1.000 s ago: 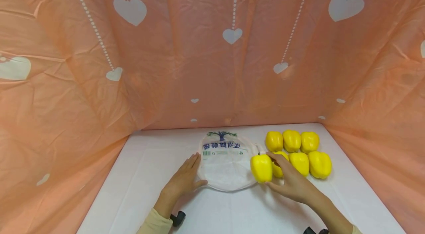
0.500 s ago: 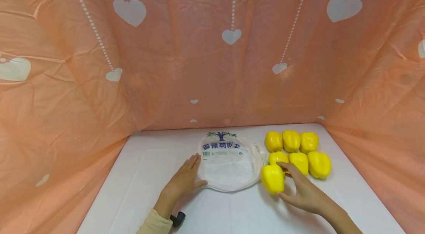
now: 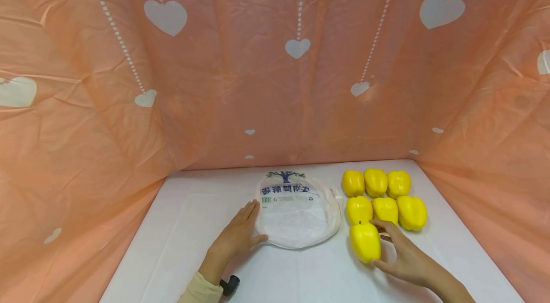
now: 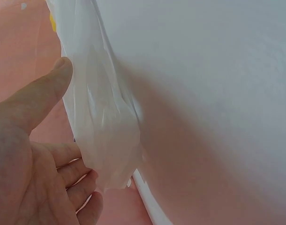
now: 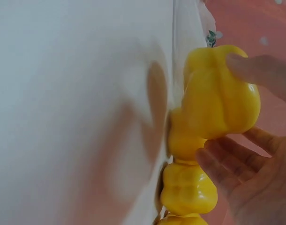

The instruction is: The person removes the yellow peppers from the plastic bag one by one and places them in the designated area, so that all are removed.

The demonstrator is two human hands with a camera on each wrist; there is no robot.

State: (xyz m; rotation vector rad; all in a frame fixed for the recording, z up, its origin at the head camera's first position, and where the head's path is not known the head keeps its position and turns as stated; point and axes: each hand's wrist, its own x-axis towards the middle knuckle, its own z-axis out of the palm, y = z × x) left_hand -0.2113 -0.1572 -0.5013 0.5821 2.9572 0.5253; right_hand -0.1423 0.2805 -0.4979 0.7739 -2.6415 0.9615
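A flat white plastic bag with blue print lies in the middle of the white table. My left hand rests flat at the bag's left edge; in the left wrist view the thumb touches the bag. My right hand grips a yellow bell pepper low over or on the table, just in front of several other yellow peppers set in two rows. In the right wrist view the thumb and fingers curl round this pepper.
Orange cloth with white hearts walls in the table at the back and on both sides. The pepper rows stand at the back right. Bare tabletop lies in front of the bag and to its left.
My right hand has carried the yellow pepper from the bag's right edge toward me and to the right, down in front of the pepper rows. The left hand has stayed put.
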